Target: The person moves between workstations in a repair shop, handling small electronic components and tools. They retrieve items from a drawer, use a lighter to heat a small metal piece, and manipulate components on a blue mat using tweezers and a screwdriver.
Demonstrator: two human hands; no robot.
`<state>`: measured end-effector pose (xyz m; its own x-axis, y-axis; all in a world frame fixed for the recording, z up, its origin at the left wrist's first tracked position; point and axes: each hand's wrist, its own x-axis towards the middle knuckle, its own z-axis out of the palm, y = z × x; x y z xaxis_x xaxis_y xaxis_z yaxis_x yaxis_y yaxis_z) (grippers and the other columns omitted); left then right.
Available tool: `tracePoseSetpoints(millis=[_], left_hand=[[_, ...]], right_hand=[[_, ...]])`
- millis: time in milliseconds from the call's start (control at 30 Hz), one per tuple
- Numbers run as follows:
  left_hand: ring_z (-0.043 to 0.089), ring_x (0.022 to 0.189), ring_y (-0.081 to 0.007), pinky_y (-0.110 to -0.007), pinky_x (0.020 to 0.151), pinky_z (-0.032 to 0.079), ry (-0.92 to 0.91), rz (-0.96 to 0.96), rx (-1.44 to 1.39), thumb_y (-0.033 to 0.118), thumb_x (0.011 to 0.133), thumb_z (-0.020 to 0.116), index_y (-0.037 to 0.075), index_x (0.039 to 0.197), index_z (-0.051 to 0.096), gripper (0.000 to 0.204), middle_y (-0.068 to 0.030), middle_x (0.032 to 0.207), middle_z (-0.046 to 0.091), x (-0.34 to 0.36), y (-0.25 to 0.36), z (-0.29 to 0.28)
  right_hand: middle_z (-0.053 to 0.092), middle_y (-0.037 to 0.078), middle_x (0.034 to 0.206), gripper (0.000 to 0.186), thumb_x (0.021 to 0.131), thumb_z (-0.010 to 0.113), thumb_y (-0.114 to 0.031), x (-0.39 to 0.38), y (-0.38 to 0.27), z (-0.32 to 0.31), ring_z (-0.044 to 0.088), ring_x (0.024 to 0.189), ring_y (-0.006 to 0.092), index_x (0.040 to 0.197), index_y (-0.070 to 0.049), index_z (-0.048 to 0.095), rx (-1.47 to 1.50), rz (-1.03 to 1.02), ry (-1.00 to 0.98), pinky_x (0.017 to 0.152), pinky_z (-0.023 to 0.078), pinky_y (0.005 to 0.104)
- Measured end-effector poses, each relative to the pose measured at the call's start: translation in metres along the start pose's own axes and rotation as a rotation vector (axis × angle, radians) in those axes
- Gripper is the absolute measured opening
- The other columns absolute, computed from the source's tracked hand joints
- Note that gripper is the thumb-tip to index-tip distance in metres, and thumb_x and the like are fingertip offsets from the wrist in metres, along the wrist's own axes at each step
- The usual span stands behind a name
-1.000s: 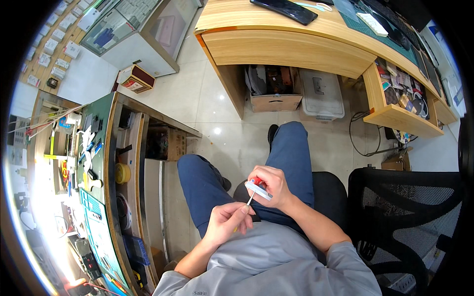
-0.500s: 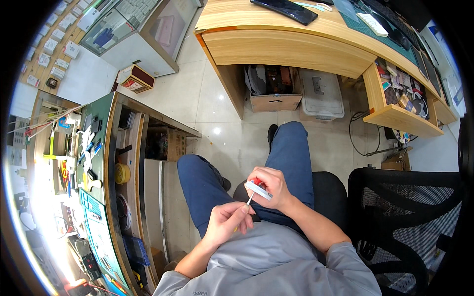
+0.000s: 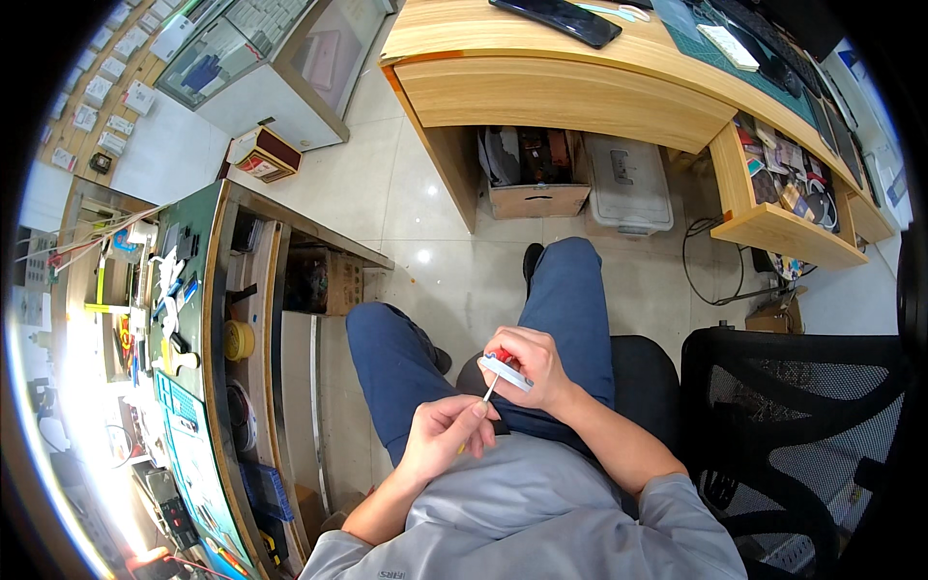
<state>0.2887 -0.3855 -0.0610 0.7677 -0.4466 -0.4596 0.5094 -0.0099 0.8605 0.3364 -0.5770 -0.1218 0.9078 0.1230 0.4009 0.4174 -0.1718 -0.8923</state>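
Floor (image 3: pixel 425 203): pale, glossy tiles stretching between the furniture in front of you.
Wooden surface (image 3: pixel 445 34): ahead of you and toward the right, with a green mat (image 3: pixel 681 39) on its top.
Green surface (image 3: pixel 205 217): along your left, crowded with small tools; strong glare washes out the area beyond it.
Chair (image 3: pixel 783 387): its black mesh back stands at your right.
Clothes: you wear a grey shirt (image 3: pixel 522 493) and navy trousers (image 3: pixel 572 290), knees apart.
Bin (image 3: pixel 630 193): greyish and lidded, on the floor beneath the wooden surface, just beside an uncovered carton (image 3: pixel 539 201).
Drawer (image 3: pixel 788 234): pulled out at the wooden surface's right end, packed with small items.
Right hand (image 3: pixel 536 362): your fingers are curled firmly around the white piece.
Left hand (image 3: pixel 443 437): your thumb and fingers pinch the thin tool; your two hands are near each other but apart.
Phone (image 3: pixel 561 21): black, lying on the wooden surface.
White piece (image 3: pixel 509 374): slim, tilted down toward the right, held above your lap.
Thin tool (image 3: pixel 491 391): slants from your left fingertips up to the white piece; you cannot tell exactly where its tip ends.
Red part (image 3: pixel 502 356): in your right hand, against the white piece, mostly hidden by fingers.
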Motion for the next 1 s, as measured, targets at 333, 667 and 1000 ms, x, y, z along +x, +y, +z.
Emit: tracePoseSetpoints(millis=[333, 667, 1000], left_hand=[[0.061, 0.057, -0.0083, -0.022, 0.052, 0.044, -0.006, -0.009, -0.002, 0.018, 0.108, 0.052, -0.001, 0.101, 0.071, 0.028, -0.0057, 0.075, 0.071, 0.0002, -0.0027, -0.0003], [0.062, 0.057, -0.0084, -0.022, 0.053, 0.045, 0.004, -0.005, 0.001, 0.018, 0.108, 0.052, -0.001, 0.101, 0.071, 0.028, -0.0060, 0.075, 0.071, 0.0005, -0.0011, 0.0000], [0.062, 0.057, -0.0090, -0.023, 0.052, 0.044, 0.043, 0.019, -0.023, 0.018, 0.107, 0.053, -0.001, 0.101, 0.072, 0.027, -0.0068, 0.075, 0.071, -0.0003, -0.0003, -0.0015]], right_hand=[[0.053, 0.006, 0.065, 0.016, 0.075, 0.076, -0.006, -0.0008, 0.0012, 0.0021, 0.052, 0.055, 0.0227, 0.079, -0.004, 0.060, -0.014, -0.007, 0.001, 0.051, 0.039, 0.0334], [0.059, 0.006, 0.069, 0.019, 0.073, 0.079, -0.011, -0.0039, 0.0003, -0.0026, 0.061, 0.061, 0.0252, 0.081, -0.007, 0.063, -0.037, 0.043, -0.034, 0.056, 0.046, 0.0355], [0.060, 0.006, 0.069, 0.021, 0.073, 0.081, -0.009, -0.0090, 0.0000, -0.0029, 0.058, 0.058, 0.0228, 0.079, -0.006, 0.061, -0.076, 0.079, 0.003, 0.054, 0.044, 0.0337]])
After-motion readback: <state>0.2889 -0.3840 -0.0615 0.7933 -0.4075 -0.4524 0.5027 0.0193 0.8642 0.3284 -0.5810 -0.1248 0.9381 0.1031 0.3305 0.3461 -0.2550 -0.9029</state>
